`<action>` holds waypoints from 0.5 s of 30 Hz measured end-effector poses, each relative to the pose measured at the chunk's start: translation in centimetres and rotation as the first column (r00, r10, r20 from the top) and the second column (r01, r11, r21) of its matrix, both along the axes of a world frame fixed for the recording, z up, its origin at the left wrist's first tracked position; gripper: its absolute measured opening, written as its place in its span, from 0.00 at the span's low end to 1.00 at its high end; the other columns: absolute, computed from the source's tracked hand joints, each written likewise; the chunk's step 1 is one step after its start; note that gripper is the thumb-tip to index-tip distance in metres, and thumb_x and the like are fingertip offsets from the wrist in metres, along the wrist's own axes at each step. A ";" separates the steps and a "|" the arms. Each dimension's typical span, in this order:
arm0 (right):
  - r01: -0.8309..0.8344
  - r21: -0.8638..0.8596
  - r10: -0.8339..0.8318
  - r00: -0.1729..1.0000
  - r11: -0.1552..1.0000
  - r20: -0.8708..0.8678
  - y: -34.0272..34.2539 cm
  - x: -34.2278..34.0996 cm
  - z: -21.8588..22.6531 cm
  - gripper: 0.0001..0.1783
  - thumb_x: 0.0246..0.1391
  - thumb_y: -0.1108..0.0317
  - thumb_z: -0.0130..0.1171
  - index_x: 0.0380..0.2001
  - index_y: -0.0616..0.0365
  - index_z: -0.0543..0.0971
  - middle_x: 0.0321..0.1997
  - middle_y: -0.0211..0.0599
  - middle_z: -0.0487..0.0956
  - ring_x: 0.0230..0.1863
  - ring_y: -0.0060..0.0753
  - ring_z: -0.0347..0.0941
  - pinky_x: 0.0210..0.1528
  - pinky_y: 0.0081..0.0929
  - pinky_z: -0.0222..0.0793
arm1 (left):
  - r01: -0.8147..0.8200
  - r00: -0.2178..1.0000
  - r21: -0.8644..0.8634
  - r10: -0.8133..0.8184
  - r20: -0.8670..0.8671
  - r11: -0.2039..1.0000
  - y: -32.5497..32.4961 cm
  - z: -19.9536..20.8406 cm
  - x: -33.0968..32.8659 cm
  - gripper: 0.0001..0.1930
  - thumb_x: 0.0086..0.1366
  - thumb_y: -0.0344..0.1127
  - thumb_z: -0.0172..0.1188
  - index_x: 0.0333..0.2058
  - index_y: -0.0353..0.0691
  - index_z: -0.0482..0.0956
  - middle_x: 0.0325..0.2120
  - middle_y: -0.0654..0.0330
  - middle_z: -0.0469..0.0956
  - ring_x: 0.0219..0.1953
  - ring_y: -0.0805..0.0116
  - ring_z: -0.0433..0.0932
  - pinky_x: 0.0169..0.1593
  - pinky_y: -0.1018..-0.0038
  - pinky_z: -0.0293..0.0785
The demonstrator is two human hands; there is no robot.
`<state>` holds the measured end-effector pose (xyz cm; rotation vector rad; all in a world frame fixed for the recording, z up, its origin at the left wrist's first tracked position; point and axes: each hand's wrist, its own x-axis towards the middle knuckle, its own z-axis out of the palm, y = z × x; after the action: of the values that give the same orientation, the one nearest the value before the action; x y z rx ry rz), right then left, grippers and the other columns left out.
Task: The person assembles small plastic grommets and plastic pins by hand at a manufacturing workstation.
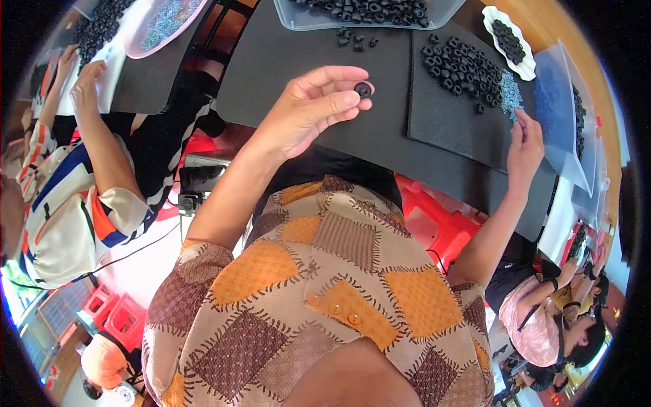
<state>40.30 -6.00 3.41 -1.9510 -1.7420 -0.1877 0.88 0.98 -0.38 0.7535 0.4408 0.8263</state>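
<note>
The left hand [308,108] is lifted up over the dark table [285,61] and pinches a small black ring [363,89] between its thumb and first finger. The other fingers are curled loosely. Past the ring, a bit farther from the hand, a few loose black rings [354,39] lie on the table. Just beyond them sits a clear tray [291,17] full of black rings. Off to the right of the left hand lies a dark mat [447,122], and a big bunch of black rings [460,66] is spread on it. The right hand [525,146] reaches out to the edge of that mat. Its fingertips touch a little heap of tiny blue bits [510,93], and they are close together, but I cannot tell if they hold any. Past the right hand, a white dish [525,68] holds more black rings. On the far left, well apart from both hands, another person's hand [87,88] rests on the next table by a pink plate [146,44] of blue bits.
</note>
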 end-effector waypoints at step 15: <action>-0.322 0.242 0.332 0.262 0.915 -0.906 0.8 -18.8 -1.3 0.08 0.53 0.84 0.59 0.37 0.64 0.77 0.38 0.36 0.79 0.38 0.28 0.80 0.44 0.24 0.77 | -0.140 0.910 0.434 0.288 -0.298 0.890 -0.7 0.9 -0.1 0.20 0.56 0.19 0.65 0.48 0.39 0.78 0.41 0.60 0.78 0.40 0.71 0.79 0.47 0.78 0.78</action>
<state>21.52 -5.24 2.15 -1.1123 -1.1901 0.9456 0.77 0.24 0.49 1.2698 0.7001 1.0120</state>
